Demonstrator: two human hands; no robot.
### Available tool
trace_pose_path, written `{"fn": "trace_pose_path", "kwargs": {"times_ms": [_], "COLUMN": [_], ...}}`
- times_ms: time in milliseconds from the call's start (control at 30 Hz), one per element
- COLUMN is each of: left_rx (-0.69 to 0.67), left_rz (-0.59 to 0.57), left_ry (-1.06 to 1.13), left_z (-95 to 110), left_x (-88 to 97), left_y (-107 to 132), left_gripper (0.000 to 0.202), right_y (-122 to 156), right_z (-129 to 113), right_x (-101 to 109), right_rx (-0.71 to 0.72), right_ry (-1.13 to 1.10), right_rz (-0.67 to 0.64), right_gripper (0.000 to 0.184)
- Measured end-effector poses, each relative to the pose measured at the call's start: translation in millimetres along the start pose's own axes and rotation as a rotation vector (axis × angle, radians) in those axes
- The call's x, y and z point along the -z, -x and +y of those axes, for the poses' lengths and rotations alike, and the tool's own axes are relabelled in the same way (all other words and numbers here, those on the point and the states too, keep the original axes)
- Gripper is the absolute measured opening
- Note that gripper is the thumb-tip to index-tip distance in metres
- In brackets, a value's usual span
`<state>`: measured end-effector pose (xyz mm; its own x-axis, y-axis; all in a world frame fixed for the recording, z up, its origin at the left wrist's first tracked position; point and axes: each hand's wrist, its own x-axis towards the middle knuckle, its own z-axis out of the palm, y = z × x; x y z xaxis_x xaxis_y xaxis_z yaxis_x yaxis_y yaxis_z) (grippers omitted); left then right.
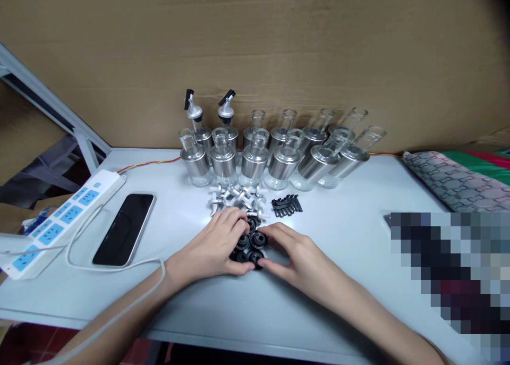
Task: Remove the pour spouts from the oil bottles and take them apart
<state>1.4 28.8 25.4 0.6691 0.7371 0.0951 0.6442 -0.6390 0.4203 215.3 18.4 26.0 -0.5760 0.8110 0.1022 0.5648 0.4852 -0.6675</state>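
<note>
Several round black stoppers (pixel 259 240), ringed like rubber plugs, sit in a tight cluster on the table in front of me. My left hand (pixel 223 242) curls around their left side, fingertips over the upper ones and thumb along the lower edge. From the right, my right hand (pixel 289 252) holds the same group, with its fingers at an upper stopper and its thumb against a lower one. Just beyond lies a pile of silver pourer spouts (pixel 238 196). Small black levers (pixel 287 205) lie in a row to its right.
Two rows of glass bottles with metal sleeves (pixel 255 164) stand behind; two at the back left carry pourers (pixel 226 109). A phone (pixel 124 229), a power strip (pixel 64 221) and a pale cable (pixel 115 269) lie left. Patterned cloth (pixel 450 184) is at the right, near a pixelated patch.
</note>
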Motion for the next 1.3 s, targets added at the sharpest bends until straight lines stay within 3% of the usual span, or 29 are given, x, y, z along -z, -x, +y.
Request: {"fn": "trace_pose_path", "kwargs": {"times_ms": [267,567,733,800,900,967,1133,1233,1300], "left_rx": [-0.046,-0.055,-0.062,-0.104,-0.240,-0.329,-0.423,-0.406,-0.398], "left_rz": [0.045,0.029,0.047,0.104,0.346,0.454,0.283,0.228,0.236], "left_ry": [-0.055,-0.098,-0.007,-0.006,-0.094,-0.125,-0.196,-0.223,-0.214], "left_z": [-4,-7,-6,-2,7,13,21,20,19], "left_x": [-6.7,-4.9,1.8,2.7,-2.2,-7.9,-16.3,-15.7,-15.3], "left_y": [0,-1,1,3,4,4,1,0,0], "left_gripper": [0.051,0.075,0.075,0.063,0.019,0.011,0.015,0.016,0.016], "right_y": [-1,0,2,2,0,-1,-10,-28,-49], "right_z": [-2,2,-1,-2,-5,-6,-10,-18,-28], "right_x": [0,0,10,16,25,28,36,52,68], "right_rx": [0.016,0.010,-0.064,-0.098,-0.081,-0.054,-0.135,-0.014,0.077], "right_ry": [0.057,0.110,0.041,0.015,-0.005,-0.029,-0.036,0.044,0.115], "right_rz": [0.010,-0.045,-0.003,0.044,0.104,0.123,0.246,0.402,0.406], "right_gripper": [0.040,0.057,0.069,0.058,0.031,0.013,0.020,0.022,0.015]}}
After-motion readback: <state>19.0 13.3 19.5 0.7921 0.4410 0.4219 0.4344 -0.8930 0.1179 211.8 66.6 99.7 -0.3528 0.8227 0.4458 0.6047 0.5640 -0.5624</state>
